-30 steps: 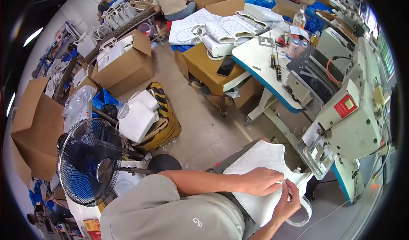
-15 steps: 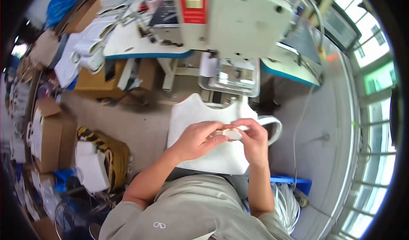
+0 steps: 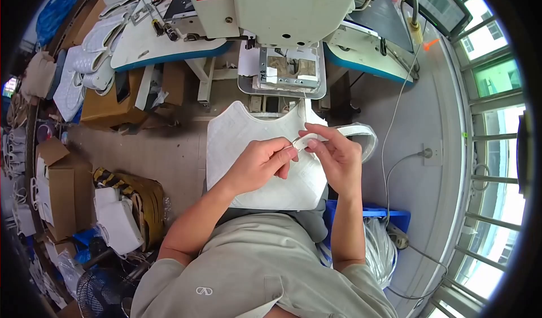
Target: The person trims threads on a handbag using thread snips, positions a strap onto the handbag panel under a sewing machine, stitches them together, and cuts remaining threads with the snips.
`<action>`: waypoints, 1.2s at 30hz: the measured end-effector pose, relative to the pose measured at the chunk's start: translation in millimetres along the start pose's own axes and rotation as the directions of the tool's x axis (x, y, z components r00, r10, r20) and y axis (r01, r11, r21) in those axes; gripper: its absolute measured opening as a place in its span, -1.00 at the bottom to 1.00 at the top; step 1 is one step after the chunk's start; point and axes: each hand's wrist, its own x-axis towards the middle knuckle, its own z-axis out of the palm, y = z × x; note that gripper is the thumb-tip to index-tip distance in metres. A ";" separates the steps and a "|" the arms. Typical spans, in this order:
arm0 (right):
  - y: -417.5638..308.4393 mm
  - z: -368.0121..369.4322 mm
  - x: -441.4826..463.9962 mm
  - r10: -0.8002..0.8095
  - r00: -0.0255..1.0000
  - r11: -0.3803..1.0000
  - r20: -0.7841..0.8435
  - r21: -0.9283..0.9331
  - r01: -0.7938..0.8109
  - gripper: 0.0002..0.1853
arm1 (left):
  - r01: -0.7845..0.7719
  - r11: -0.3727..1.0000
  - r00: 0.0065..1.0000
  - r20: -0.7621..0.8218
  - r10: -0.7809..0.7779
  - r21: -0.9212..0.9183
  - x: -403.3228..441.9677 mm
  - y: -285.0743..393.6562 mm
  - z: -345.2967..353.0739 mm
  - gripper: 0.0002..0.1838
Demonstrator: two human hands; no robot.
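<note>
A white bag panel [image 3: 248, 165] with a curved top edge lies across the person's lap. Above it, my left hand [image 3: 265, 161] pinches the end of a white strap, near a small metal piece at the tip. My right hand [image 3: 337, 155] holds the same white strap [image 3: 353, 130] between thumb and fingers, just to the right. From there the strap loops out past the right edge of the panel. The two hands are close together, fingertips nearly touching.
Ahead stands a sewing machine [image 3: 288, 7] with a metal clamp plate [image 3: 288, 84]. White quilted bags [image 3: 96, 50] lie at the upper left. A striped sack [image 3: 149, 205], a carton [image 3: 65, 191] and a fan [image 3: 99, 295] are at the left, a blue bin [image 3: 398, 219] at the right.
The view has swung right to face the machine. Both hands have come up in front of the body, and the strap between them is now seen more clearly.
</note>
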 end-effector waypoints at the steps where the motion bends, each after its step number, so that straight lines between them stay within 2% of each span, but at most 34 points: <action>1: 0.5 -1.2 0.7 0.010 1.000 0.999 -0.019 -0.048 -0.011 -0.71 | 0.007 1.000 1.000 0.013 -0.007 -0.006 1.0 -0.8 -0.3 -0.67; 3: 3.1 -6.1 1.6 0.031 0.999 1.000 -0.040 -0.006 -0.031 -0.74 | 0.009 1.000 1.000 0.028 -0.009 -0.015 3.2 -2.0 -1.4 -0.67; 5: 3.7 -13.4 2.3 0.052 0.997 0.998 -0.054 0.039 -0.050 -0.77 | -0.030 0.988 0.991 0.121 0.048 -0.152 3.1 -3.8 -4.6 -0.68; 6: 3.4 -18.8 2.4 0.053 0.998 0.972 0.015 0.227 -0.055 -0.78 | -0.031 0.988 0.991 0.121 0.050 -0.153 3.0 -5.5 -7.3 -0.68; 7: 2.7 -21.4 3.0 0.040 0.996 0.910 0.082 0.408 -0.071 -0.79 | -0.047 0.974 0.971 0.217 0.096 -0.221 3.2 -6.5 -10.1 -0.68; 8: 1.9 -21.5 4.0 0.039 0.995 0.924 0.093 0.376 -0.071 -0.80 | -0.055 0.956 0.939 0.310 0.148 -0.289 3.5 -6.7 -11.6 -0.68; 9: 0.2 -20.0 5.1 0.040 0.995 0.924 0.092 0.375 -0.071 -0.80 | -0.055 0.955 0.939 0.310 0.148 -0.290 3.9 -6.7 -11.1 -0.68; 11: -3.9 -16.2 7.3 0.007 0.999 0.951 0.037 0.310 -0.018 -0.79 | -0.070 0.981 0.942 0.311 0.124 -0.179 5.6 -0.2 -7.6 -0.68; 12: -3.9 -17.4 7.2 0.004 0.999 0.951 0.037 0.307 -0.015 -0.79 | -0.074 0.981 0.942 0.311 0.127 -0.179 6.7 1.9 -5.8 -0.68; 14: -3.1 -20.5 5.0 -0.036 0.999 0.971 0.036 0.236 0.027 -0.77 | -0.100 0.993 0.965 0.238 0.113 -0.065 7.2 4.3 -2.5 -0.70; 17: -3.9 -23.5 1.5 -0.050 0.997 0.965 0.058 0.260 0.033 -0.74 | -0.097 0.995 0.969 0.228 0.092 0.010 5.1 2.9 0.0 -0.71; 20: -16.2 -21.2 0.2 -0.005 1.000 0.965 0.003 0.261 0.004 -0.71 | -0.103 0.994 0.982 0.153 0.108 -0.040 7.7 -1.9 1.5 -0.70; 22: -20.3 -19.3 -1.4 -0.035 0.999 0.987 0.032 0.161 0.029 -0.74 | -0.091 0.995 0.983 0.158 0.096 -0.039 10.1 -8.1 -0.2 -0.71; 23: -15.3 -26.0 0.1 -0.010 0.999 0.992 0.053 -0.124 0.016 -0.78 | -0.072 0.997 0.983 0.164 0.078 -0.038 11.7 -11.0 -2.3 -0.70; 24: -14.5 -29.5 3.2 -0.024 0.998 0.992 0.051 -0.126 0.030 -0.78 | -0.085 0.996 0.982 0.164 0.089 -0.032 16.3 -12.9 -6.0 -0.70; 25: -15.0 -32.1 6.9 -0.027 0.999 0.998 0.018 -0.061 0.028 -0.80 | -0.363 0.855 0.928 0.061 0.367 0.371 22.4 -13.3 -10.8 -0.69; 26: -15.4 -35.3 10.9 -0.028 0.999 1.000 -0.015 0.006 0.028 -0.82 | -0.481 0.503 0.775 0.081 0.627 0.718 28.5 -15.9 -17.1 -0.66; 27: -15.1 -43.0 20.3 -0.037 0.997 0.994 -0.062 0.096 0.043 -0.82 | -0.307 0.542 0.876 0.009 0.482 0.782 33.9 -29.7 -28.9 -0.55; 28: -21.0 -53.7 31.8 -0.019 0.997 0.999 -0.080 0.049 0.023 -0.81 | -0.310 0.536 0.872 0.010 0.489 0.786 37.7 -33.0 -31.5 -0.55; 30: -17.8 -72.1 66.8 -0.037 0.990 0.999 -0.134 0.022 0.040 -0.79 | -0.144 0.267 0.893 0.009 0.450 0.953 43.7 -32.7 -36.3 -0.50; 32: -11.9 -84.4 100.9 -0.016 0.988 0.998 -0.152 0.063 0.026 -0.78 | -0.092 0.254 0.874 -0.044 0.483 0.963 43.7 -33.0 -37.0 -0.49; 34: -7.0 -90.8 122.8 -0.061 0.987 0.990 -0.151 0.113 0.079 -0.78 | -0.045 0.240 0.848 -0.090 0.523 0.970 46.7 -39.1 -42.7 -0.48; 36: -9.8 -92.4 135.2 -0.086 0.989 0.992 -0.117 0.083 0.096 -0.77 | 0.012 0.339 0.865 -0.180 0.468 0.941 46.0 -57.0 -64.8 -0.42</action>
